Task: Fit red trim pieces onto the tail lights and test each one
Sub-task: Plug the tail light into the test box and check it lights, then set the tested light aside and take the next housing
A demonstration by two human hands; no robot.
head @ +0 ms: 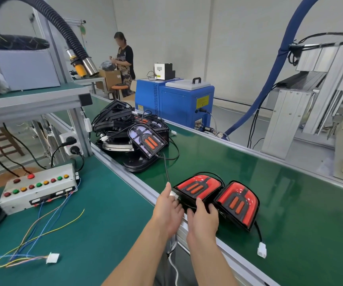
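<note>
Two finished tail lights side by side on the green belt (269, 182), red trim already on both. Near light (197, 187) under both hands; second light (237, 201) just beside it, touching or nearly so, its white plug (262, 250) loose on the belt.

Left hand (169, 211) at the near light's left corner, fingers fairly straight, thumb up against a small white plug (173, 193) on a black lead — cannot tell if pinched or merely touched. Right hand (204, 217) on the light's near edge, fingers laid over the black housing, loosely bent, not clearly clamped.

Step in hand, by the look of it: setting down a tested light, or freeing its lead.

Doing it well:
- steady the housing with the right hand, no pressing on the red lens
- pull by the plug body, never by the lead
- keep the near light off its neighbour — scuff risk
- next untested light from the pile (129, 133) up the belt; test box (38, 187) and its loose wire plug (52, 258) on the worktop (104, 203) to the left.
</note>
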